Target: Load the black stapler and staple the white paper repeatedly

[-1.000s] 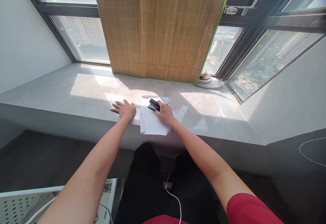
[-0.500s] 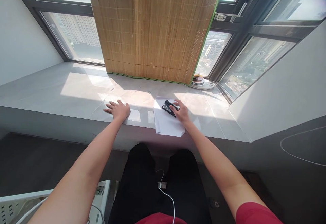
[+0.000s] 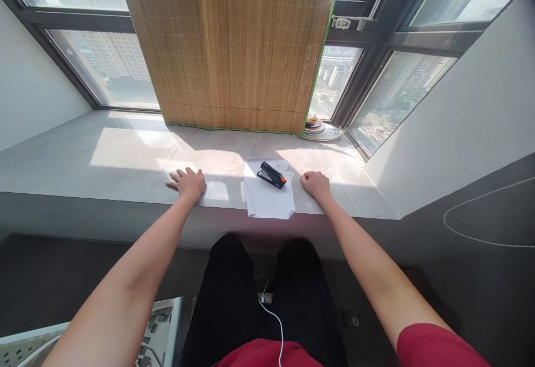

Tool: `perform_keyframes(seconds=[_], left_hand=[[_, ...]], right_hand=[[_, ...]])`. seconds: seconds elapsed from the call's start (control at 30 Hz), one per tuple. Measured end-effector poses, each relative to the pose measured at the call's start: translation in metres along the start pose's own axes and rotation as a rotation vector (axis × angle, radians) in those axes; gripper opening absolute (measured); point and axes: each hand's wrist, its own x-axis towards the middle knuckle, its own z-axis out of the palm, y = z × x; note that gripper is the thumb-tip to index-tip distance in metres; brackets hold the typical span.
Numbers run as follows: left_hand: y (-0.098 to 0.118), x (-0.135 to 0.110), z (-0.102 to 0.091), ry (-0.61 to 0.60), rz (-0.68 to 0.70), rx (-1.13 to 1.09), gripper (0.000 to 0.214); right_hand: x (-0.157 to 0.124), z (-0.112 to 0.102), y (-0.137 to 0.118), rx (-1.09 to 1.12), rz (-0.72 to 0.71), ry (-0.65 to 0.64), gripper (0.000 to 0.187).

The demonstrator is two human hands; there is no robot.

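Observation:
A black stapler (image 3: 271, 175) with an orange patch at one end lies on white paper (image 3: 267, 202). The sheet rests on the pale tiled window sill (image 3: 225, 158), its near edge about level with the sill's front edge. My left hand (image 3: 190, 184) rests flat on the sill to the left of the paper, fingers spread, holding nothing. On the other side, my right hand (image 3: 316, 184) rests on the sill with its fingers curled into a fist, apart from the stapler and the paper. No object shows in it.
A bamboo blind (image 3: 234, 49) hangs in front of the window behind the sill. Stacked plates (image 3: 320, 130) stand at the sill's back right. A white cable (image 3: 276, 317) runs up between my legs. A white plastic crate (image 3: 169, 311) is at lower left.
My right hand has let go of the stapler, moved right off the paper and closed into a fist. The stapler stays on the paper. My left hand remains flat; the view has shifted slightly.

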Motion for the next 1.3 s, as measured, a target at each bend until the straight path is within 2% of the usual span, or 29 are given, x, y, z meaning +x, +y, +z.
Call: perform_keyframes(seconds=[0.1,0.23,0.33,0.4,0.5,0.63,0.67,0.73,0.8,0.93,1.13,1.23,1.3], left_hand=[[0.021,-0.022,0.001,0.023,0.307,-0.108,0.056],[0.067,-0.062,0.012,-0.14,0.774,-0.24,0.052],[0.094,-0.08,0.023,-0.209,0.927,-0.218,0.063],[0.103,-0.084,0.028,-0.254,0.958,-0.166,0.071],[0.105,-0.083,0.032,-0.27,0.951,-0.131,0.074],[0.102,-0.081,0.034,-0.246,0.949,-0.147,0.072],[0.102,-0.081,0.035,-0.241,0.949,-0.148,0.073],[0.102,-0.081,0.036,-0.231,0.949,-0.151,0.074],[0.101,-0.081,0.037,-0.225,0.951,-0.157,0.073],[0.101,-0.08,0.039,-0.23,0.954,-0.174,0.072],[0.101,-0.08,0.041,-0.196,0.964,-0.182,0.071],[0.101,-0.08,0.042,-0.191,0.959,-0.178,0.071],[0.101,-0.079,0.043,-0.199,0.965,-0.189,0.071]], right_hand=[[0.002,0.0,0.002,0.007,0.005,-0.009,0.037],[0.003,0.001,0.004,0.019,0.002,-0.01,0.036],[0.003,-0.001,0.005,0.034,0.0,0.002,0.036],[0.001,-0.003,0.006,0.071,-0.016,0.025,0.039],[-0.008,-0.005,0.001,0.164,-0.087,0.098,0.043],[-0.023,0.001,-0.028,0.461,-0.288,0.185,0.033],[-0.026,0.003,-0.039,0.522,-0.339,0.182,0.036],[-0.027,0.008,-0.058,0.563,-0.402,0.151,0.057],[-0.025,0.012,-0.072,0.542,-0.4,0.103,0.059],[-0.016,0.014,-0.074,0.619,-0.319,0.075,0.036],[-0.022,0.009,-0.064,0.746,-0.345,0.035,0.044],[-0.032,0.008,-0.059,0.707,-0.325,0.142,0.056],[-0.039,0.008,-0.055,0.656,-0.3,0.222,0.046]])
